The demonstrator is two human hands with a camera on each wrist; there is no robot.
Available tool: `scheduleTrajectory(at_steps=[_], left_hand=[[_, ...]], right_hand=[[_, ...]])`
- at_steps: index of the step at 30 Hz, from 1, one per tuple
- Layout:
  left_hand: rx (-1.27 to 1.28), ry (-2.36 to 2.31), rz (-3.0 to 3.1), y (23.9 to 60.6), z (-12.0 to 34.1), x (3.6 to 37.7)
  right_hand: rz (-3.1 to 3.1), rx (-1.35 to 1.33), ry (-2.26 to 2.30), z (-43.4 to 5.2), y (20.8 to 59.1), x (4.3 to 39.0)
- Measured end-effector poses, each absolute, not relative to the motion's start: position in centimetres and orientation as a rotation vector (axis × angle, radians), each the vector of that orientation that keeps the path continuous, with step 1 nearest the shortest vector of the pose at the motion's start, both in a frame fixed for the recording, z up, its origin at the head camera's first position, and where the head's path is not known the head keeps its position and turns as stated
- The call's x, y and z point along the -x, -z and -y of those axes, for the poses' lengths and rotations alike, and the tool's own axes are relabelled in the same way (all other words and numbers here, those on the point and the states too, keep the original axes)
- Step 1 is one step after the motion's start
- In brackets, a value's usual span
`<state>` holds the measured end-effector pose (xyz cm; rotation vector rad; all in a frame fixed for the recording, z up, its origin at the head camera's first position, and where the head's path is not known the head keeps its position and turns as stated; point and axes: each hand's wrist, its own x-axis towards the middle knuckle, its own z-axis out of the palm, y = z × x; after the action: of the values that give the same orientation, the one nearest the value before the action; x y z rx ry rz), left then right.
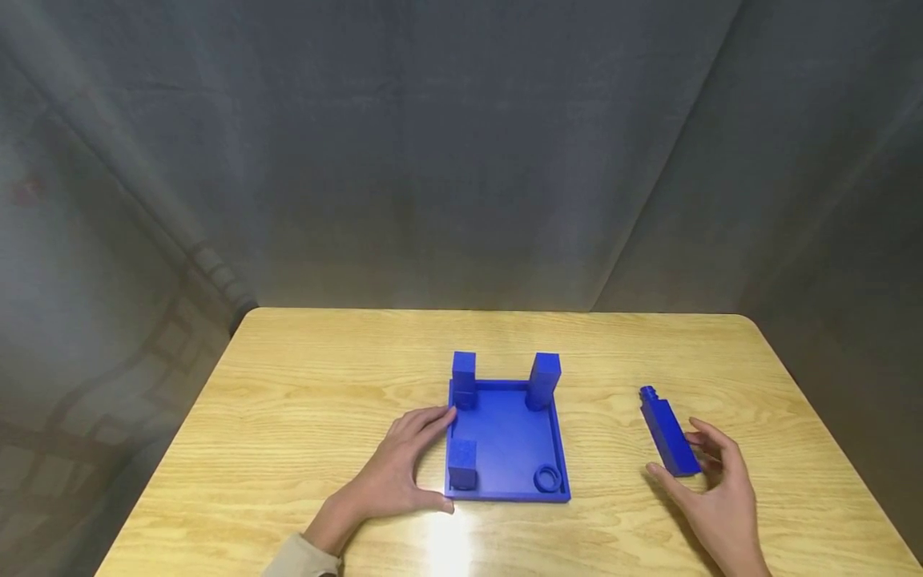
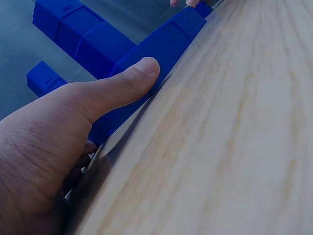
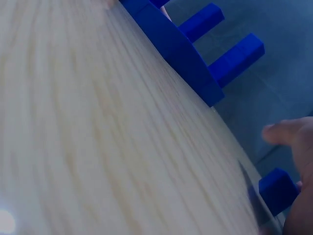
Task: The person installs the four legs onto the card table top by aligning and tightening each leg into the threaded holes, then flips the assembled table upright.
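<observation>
A square blue base [image 1: 508, 445] with a low rim lies on the table, three blue square legs standing at its corners. At its near right corner is a round socket ring [image 1: 547, 479]. My left hand [image 1: 404, 461] holds the base at its left side, fingers along the left rim; in the left wrist view the thumb presses the near wall [image 2: 168, 54]. To the right, a loose blue leg [image 1: 667, 433] with a threaded end lies on the table, threads pointing away. Around its near end is my right hand [image 1: 724, 497], thumb and fingers spread apart on either side.
The wood-grain table [image 1: 324, 385] has rounded far corners. Behind it and at both sides hangs a grey curtain [image 1: 433, 160]. Between the base and the loose leg lies a stretch of table surface.
</observation>
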<state>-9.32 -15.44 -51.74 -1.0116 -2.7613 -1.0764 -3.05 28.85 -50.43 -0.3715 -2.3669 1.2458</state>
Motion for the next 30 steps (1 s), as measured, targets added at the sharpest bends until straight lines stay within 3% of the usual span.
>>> scheduleTrajectory(at_steps=[18,30], left_hand=[[1.026,1.055,2.746,51.9,15.6,9.5],[1.019,1.063,2.762,51.9,15.5,9.5]], right_hand=[[2.558,0.361,-1.006,-30.0,50.8,3.2],[2.345,0.509,-1.226,-29.4,50.7,3.2]])
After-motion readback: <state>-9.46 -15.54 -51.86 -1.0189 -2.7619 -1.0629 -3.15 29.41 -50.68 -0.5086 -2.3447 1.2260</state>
